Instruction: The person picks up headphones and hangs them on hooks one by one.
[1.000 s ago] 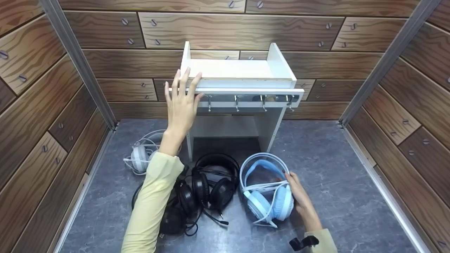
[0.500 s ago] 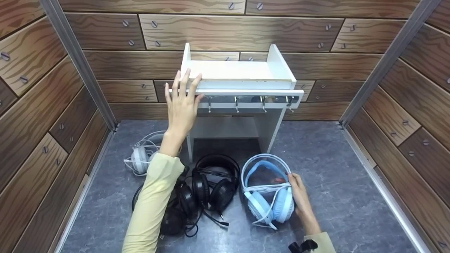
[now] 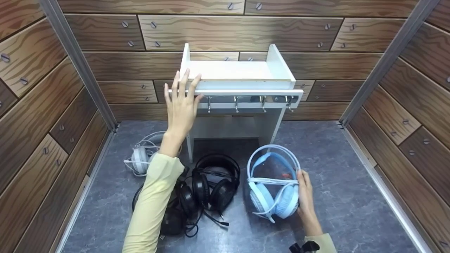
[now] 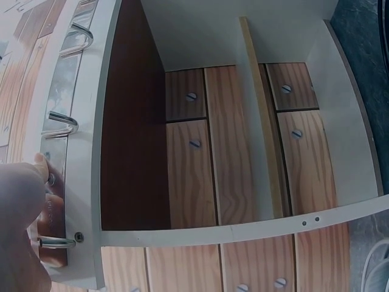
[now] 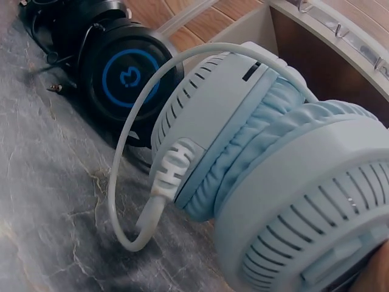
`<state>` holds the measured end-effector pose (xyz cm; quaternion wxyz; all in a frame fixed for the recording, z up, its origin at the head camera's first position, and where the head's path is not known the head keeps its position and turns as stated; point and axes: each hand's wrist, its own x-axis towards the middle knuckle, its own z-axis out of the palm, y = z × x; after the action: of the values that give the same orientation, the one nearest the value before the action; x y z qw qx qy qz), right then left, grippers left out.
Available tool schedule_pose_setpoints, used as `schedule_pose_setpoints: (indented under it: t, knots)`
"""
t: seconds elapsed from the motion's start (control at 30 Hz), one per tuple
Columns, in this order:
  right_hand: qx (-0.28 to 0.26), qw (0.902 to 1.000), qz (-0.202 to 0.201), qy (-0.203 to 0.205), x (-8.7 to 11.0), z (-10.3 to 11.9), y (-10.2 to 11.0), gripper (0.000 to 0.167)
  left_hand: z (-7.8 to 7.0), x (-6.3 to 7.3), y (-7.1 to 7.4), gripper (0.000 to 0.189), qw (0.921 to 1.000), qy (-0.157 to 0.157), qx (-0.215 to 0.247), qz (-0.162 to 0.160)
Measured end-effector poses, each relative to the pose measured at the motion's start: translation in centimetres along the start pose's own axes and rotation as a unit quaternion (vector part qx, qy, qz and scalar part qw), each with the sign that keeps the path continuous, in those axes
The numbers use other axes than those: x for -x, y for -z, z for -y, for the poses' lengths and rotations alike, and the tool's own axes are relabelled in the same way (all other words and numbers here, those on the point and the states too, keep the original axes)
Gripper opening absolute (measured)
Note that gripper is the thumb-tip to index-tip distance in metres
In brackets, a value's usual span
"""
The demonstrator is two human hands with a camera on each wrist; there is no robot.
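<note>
1. Wood-patterned panels [image 3: 242, 33] rise on the far, left and right sides of a grey marbled floor [image 3: 337, 168].
2. Light-blue headphones [image 3: 274, 181] are in the near right part of the scene, headband toward the far side, ear cups toward the near side, their pale cable wrapped across the middle.
3. At their right side, the right hand [image 3: 305, 193] grasps them, with a fingertip visible through the headband.
4. Just left of them, black headphones [image 3: 222, 193] lie on the floor; more black ear cups [image 3: 186, 200] lie against their left side, partly hidden by a pale yellow sleeve [image 3: 149, 207].
5. Farther off stands a white rack [image 3: 230, 69] with an upper shelf and a hollow lower part; a hook board [image 3: 248, 104] with metal hooks [image 3: 236, 104] runs across its front.
6. On the board's left end rests the left hand [image 3: 181, 107], unclenched, its fingers extended and spread toward the far side.
7. White headphones [image 3: 140, 159] lie left of the rack, partly behind the left forearm.
</note>
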<state>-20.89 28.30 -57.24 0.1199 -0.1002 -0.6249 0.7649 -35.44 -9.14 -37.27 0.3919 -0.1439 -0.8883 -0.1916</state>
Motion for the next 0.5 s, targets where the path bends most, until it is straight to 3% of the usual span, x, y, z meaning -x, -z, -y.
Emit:
schedule_pose_setpoints:
  t: [0.5]
  knots:
    - [-0.027, 0.9983, -0.02, 0.048, -0.6, 2.1, 0.0, 0.031, 0.0, 0.0, -0.1, 0.051, 1.0, -0.001, 0.0, 0.003]
